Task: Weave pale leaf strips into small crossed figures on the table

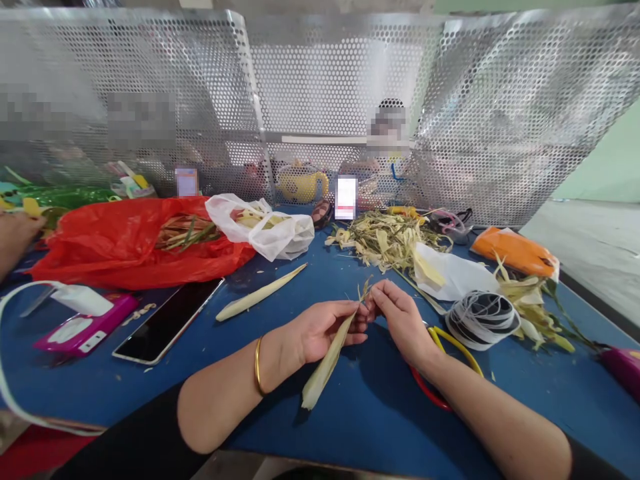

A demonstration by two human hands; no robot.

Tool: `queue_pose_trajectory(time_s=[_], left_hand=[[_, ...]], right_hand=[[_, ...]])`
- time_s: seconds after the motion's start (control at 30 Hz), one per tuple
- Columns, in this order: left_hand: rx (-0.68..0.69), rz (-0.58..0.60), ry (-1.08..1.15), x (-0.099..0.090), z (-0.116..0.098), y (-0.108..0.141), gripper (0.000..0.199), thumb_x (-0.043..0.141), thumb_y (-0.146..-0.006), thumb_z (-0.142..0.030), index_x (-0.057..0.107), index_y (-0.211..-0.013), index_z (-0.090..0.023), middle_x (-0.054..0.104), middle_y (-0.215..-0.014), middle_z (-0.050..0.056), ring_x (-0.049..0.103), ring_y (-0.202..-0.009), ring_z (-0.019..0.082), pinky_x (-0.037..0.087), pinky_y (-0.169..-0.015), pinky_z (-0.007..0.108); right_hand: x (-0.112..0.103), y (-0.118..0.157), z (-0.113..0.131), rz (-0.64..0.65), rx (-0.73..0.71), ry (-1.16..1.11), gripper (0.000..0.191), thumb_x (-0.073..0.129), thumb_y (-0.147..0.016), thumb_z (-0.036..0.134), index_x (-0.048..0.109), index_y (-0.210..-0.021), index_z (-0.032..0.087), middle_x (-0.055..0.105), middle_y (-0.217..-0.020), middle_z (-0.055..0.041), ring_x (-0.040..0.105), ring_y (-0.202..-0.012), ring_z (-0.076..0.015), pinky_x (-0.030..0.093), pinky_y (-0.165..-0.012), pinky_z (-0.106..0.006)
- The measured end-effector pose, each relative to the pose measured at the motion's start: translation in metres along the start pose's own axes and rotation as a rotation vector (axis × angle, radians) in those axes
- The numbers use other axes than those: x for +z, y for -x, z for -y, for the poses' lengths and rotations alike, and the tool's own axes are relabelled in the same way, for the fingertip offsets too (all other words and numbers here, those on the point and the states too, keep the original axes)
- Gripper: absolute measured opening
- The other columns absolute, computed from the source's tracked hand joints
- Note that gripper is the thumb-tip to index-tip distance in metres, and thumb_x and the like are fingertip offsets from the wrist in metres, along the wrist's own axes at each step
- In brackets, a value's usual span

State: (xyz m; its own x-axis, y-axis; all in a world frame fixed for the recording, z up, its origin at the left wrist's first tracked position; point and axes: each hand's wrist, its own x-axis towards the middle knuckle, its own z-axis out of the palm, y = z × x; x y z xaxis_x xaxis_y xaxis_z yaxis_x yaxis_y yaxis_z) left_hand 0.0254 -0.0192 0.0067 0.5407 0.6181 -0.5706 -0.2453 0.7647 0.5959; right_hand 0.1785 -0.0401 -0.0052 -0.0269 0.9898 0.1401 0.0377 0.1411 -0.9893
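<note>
Husk [327, 370], held in hands [400, 319], bare tabletop [380, 413] toward edge [300, 455]

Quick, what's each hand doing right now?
Left hand: partly closed, holding a pale husk.
Right hand: closed at the pale husk's thin end; exact grip hidden.

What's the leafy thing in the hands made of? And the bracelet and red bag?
The leafy thing: probably dried corn husk, matte, with lengthwise streaks. Bracelet: smooth, shiny, gold-coloured, likely metal. Red bag: thin, glossy plastic, judging by its crinkles.
</note>
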Motion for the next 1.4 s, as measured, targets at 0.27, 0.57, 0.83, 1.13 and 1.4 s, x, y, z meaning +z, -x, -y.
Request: queue_pose_trajectory(time_s=[0.27, 0.57, 0.83, 1.13, 1.4], left_hand=[[-0.010, -0.015, 0.165, -0.0034, 0.0002, -0.0074, 0.015, 0.054, -0.089, -0.014, 0.066, -0.082, -0.008, 0.069, -0.073, 0.007, 0.067, -0.070, 0.014, 0.055, -0.080, 0.030], [0.059, 0.132, 0.257, -0.0028, 0.0040, -0.0077, 0.024, 0.046, -0.094, -0.017, 0.066, -0.082, -0.010, 0.067, -0.076, 0.006, 0.065, -0.070, 0.012, 0.052, -0.083, 0.027], [0.068, 0.086, 0.243, -0.0002, 0.0061, -0.0043, 0.022, 0.048, -0.093, -0.017, 0.065, -0.081, -0.011, 0.067, -0.081, 0.006, 0.065, -0.076, 0.013, 0.052, -0.085, 0.031], [0.050, 0.035, 0.286, -0.0017, 0.0046, -0.0082, 0.026, 0.045, -0.095, -0.017, 0.061, -0.075, -0.010, 0.065, -0.073, 0.007, 0.065, -0.070, 0.014, 0.054, -0.085, 0.034], [0.052, -0.064, 0.263, 0.0040, 0.0051, -0.0063, 0.023, 0.047, -0.093, -0.013, 0.064, -0.078, -0.009, 0.066, -0.069, 0.006, 0.064, -0.063, 0.012, 0.055, -0.082, 0.031]], right_hand=[[-0.0021, 0.0020, 0.0035, 0.001, -0.094, 0.360, 0.012, 0.057, -0.085, 0.033, 0.054, -0.083, 0.022, 0.043, -0.063, 0.0048, 0.043, -0.059, -0.0125, 0.037, -0.057, -0.026], [-0.0003, 0.0024, 0.0046, -0.060, -0.139, 0.636, 0.005, 0.059, -0.078, 0.025, 0.060, -0.079, 0.020, 0.046, -0.065, 0.0033, 0.045, -0.061, -0.0132, 0.035, -0.056, -0.025], [-0.0030, 0.0032, 0.0019, 0.018, -0.157, 0.671, 0.018, 0.053, -0.086, 0.026, 0.058, -0.069, 0.021, 0.045, -0.061, 0.0023, 0.044, -0.059, -0.0140, 0.034, -0.055, -0.026], [-0.0056, 0.0071, 0.0065, 0.009, -0.337, 0.669, 0.022, 0.045, -0.095, 0.026, 0.066, -0.087, 0.023, 0.065, -0.083, -0.0057, 0.061, -0.076, -0.0182, 0.046, -0.070, -0.030], [-0.0054, 0.0068, 0.0056, 0.053, -0.251, 0.632, 0.020, 0.047, -0.092, 0.025, 0.061, -0.106, 0.024, 0.068, -0.080, -0.0023, 0.062, -0.072, -0.0175, 0.044, -0.066, -0.027]])
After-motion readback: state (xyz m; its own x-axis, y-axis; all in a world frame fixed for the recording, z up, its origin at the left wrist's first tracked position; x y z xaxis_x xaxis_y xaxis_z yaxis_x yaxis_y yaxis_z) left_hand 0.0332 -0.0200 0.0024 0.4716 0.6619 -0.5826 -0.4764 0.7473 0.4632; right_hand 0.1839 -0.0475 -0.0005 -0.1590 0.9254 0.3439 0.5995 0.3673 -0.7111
